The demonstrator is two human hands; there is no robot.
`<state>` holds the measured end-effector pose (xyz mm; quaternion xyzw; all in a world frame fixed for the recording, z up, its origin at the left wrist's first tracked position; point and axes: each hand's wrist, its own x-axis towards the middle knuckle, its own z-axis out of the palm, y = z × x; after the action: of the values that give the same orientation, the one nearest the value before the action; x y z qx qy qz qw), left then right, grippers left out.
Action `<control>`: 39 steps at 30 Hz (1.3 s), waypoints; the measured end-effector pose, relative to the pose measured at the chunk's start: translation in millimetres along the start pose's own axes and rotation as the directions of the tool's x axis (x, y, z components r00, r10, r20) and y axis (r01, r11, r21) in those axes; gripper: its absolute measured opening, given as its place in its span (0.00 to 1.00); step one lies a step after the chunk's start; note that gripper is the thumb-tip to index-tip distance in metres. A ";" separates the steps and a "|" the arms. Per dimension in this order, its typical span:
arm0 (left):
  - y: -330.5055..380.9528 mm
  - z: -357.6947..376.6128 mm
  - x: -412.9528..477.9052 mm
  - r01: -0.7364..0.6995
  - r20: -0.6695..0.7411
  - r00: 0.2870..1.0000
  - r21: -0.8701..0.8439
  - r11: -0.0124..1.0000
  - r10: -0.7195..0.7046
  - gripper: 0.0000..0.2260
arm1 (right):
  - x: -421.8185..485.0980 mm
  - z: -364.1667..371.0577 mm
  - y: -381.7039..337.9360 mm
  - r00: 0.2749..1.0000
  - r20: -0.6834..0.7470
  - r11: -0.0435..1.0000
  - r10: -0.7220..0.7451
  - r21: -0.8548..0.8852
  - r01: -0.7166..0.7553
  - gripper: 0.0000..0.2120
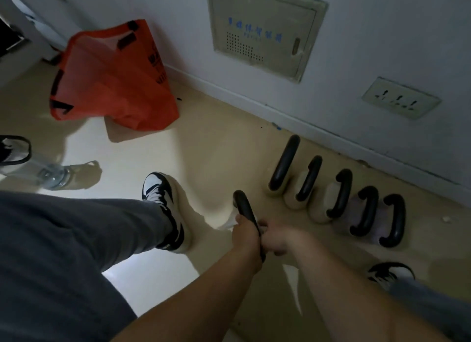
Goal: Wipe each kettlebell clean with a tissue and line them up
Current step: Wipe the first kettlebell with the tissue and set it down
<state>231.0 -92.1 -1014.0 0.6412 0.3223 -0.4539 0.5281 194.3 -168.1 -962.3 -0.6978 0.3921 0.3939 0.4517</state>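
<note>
My left hand [243, 230] holds a white tissue [230, 223] against the black handle of a kettlebell [242, 204], low over the floor in the middle of the view. My right hand [276, 239] grips the same kettlebell just right of the handle's lower end. My hands hide its body. To the right, several kettlebells [339, 193] with black handles and pale bodies stand side by side in a row along the wall; the nearest one [281, 168] is a short way from my hands.
An orange bag [112, 79] slumps against the wall at the back left. A clear plastic bottle [54, 174] lies on the floor at left. My shoes [163, 204] [390, 273] flank the held kettlebell. A wall panel [265, 30] and a socket [400, 99] are behind.
</note>
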 end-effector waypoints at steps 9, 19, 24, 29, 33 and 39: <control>17.7 -61.9 -1.1 -0.193 0.028 0.981 0.215 0.957 0.191 0.24 | -2.8 64.2 42.8 0.974 -0.220 0.934 -0.053 0.335 0.126 0.37; 32.9 -56.1 18.7 -0.580 0.751 0.352 0.643 -0.500 0.558 0.22 | 20.2 86.8 48.1 0.924 -0.368 0.977 0.102 0.214 -0.023 0.15; 47.7 -74.0 32.0 -0.604 0.899 0.225 0.431 -0.670 0.376 0.16 | 27.8 74.9 52.9 0.924 -0.375 0.997 0.069 0.064 -0.048 0.11; 53.7 -59.7 34.7 -0.434 0.547 0.616 0.836 -0.336 0.566 0.21 | 24.4 56.4 50.9 0.930 -0.364 0.991 0.046 -0.098 -0.088 0.12; -0.6 -58.7 3.1 -0.682 0.901 0.226 0.418 -0.600 0.371 0.16 | 27.4 51.0 49.8 0.961 -0.278 0.988 -0.007 -0.152 -0.037 0.24; 56.2 -75.4 25.7 -0.508 0.681 0.489 0.730 -0.457 0.544 0.19 | 23.6 50.5 51.2 0.942 -0.335 0.986 0.012 -0.155 -0.067 0.13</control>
<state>309.1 -33.7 -1013.8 0.8661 -0.4614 -0.1830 0.0589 147.1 -139.7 -1014.3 -0.7810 0.4431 0.3104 0.3120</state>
